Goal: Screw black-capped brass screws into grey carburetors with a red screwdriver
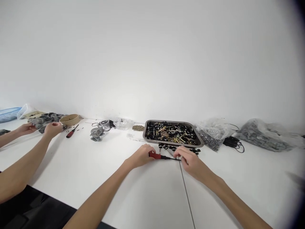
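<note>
A screwdriver [156,156] with a red and black handle lies almost level in my left hand [142,156], whose fingers are closed round the handle's end. Its dark shaft points right, toward my right hand [188,159]. The fingers of that hand are bent together at the tip; what they pinch there is hidden. Just behind both hands, several black-headed metal parts [168,150] lie in a row along the front of a brown tray [173,144]. Inside the tray is a heap of black knob-like pieces and brass-coloured pins [166,132].
Right of the tray are a clear bag of small dark parts [212,136], black cords [232,143] and a bag of grey parts [264,135]. Left are brass pieces [138,128] and a grey metal casting [97,133]. A co-worker's hands [52,128] handle grey castings near another screwdriver [71,133].
</note>
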`<state>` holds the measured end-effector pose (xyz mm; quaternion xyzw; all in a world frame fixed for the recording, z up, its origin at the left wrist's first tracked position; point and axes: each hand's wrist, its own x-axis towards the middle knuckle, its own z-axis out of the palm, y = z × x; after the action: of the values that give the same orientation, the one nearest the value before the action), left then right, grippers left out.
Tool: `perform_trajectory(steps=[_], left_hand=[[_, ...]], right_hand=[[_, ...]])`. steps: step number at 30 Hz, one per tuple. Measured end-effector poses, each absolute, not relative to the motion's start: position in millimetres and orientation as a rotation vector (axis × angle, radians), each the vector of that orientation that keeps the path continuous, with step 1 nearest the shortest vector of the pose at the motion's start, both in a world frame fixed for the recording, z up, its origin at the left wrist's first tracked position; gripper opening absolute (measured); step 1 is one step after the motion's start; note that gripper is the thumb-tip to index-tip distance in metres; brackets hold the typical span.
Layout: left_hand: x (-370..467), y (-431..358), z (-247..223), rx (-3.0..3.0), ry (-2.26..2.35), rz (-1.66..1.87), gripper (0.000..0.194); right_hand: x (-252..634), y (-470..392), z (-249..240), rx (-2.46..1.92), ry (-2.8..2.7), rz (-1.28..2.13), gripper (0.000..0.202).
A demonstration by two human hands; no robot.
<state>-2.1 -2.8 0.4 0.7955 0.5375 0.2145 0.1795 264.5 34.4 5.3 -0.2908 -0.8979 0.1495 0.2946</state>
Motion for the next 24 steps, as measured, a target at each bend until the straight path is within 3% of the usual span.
perform_trajectory(steps=[4, 9, 16, 19, 24], left_hand=[[-8.4, -6.3, -0.3, 2.283, 1.541, 0.65, 0.022], [-29.7, -1.1, 8.1, 2.298, 1.697, 0.735, 0.023], [-105.1, 2.1, 47.2, 2.075, 2.327, 0.958, 0.03], [-151.0, -5.9, 69.3, 1.918, 2.598, 0.813, 0.036], [-213.8, -23.2, 83.2, 1.64, 2.882, 0.49, 0.065]], right_hand=[[261.4, 29.4, -27.1, -0.618, -2.313, 0.347, 0.031], [259.8, 30.5, -34.1, -0.62, -2.191, 0.431, 0.031], [256.6, 30.4, -33.9, -0.609, -2.158, 0.55, 0.03], [255.3, 31.0, -35.8, -0.591, -2.151, 0.558, 0.029], [251.7, 31.2, -40.0, -0.556, -2.145, 0.589, 0.028]])
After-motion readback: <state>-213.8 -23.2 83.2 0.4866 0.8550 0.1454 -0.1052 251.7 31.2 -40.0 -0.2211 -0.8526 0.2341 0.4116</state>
